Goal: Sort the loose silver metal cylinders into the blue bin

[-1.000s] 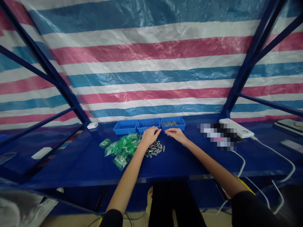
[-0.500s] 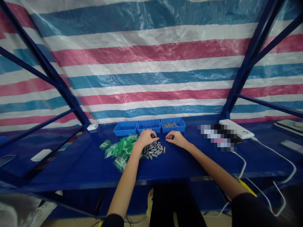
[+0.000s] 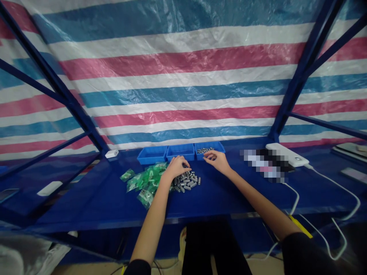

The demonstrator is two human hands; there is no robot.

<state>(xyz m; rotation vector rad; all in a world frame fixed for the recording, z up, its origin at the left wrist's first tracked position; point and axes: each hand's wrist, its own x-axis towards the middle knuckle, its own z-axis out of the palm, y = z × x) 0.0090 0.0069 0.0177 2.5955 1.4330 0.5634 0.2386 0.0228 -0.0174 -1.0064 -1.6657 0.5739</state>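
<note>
A pile of small grey metal pieces (image 3: pixel 187 180) lies on the blue table (image 3: pixel 223 191). My left hand (image 3: pixel 177 168) rests on the pile's far edge, fingers curled down onto the pieces; whether it holds one is hidden. My right hand (image 3: pixel 219 161) reaches to the front rim of the right blue bin (image 3: pixel 219 146), which holds several grey pieces (image 3: pixel 204 150). Its fingertips are pinched together, apparently on a small piece. A heap of small green plastic bags (image 3: pixel 145 181) lies just left of my left hand.
Two more blue bins, the middle bin (image 3: pixel 180 151) and the left bin (image 3: pixel 151 154), stand in a row against the striped tarp. A white power bank (image 3: pixel 286 154) with trailing cables sits at the right. Small white devices (image 3: pixel 111 153) lie at the left. Blue frame bars slant up both sides.
My right hand has moved away from my left hand, up and right to the right bin's front rim. My left hand has stayed on the pile.
</note>
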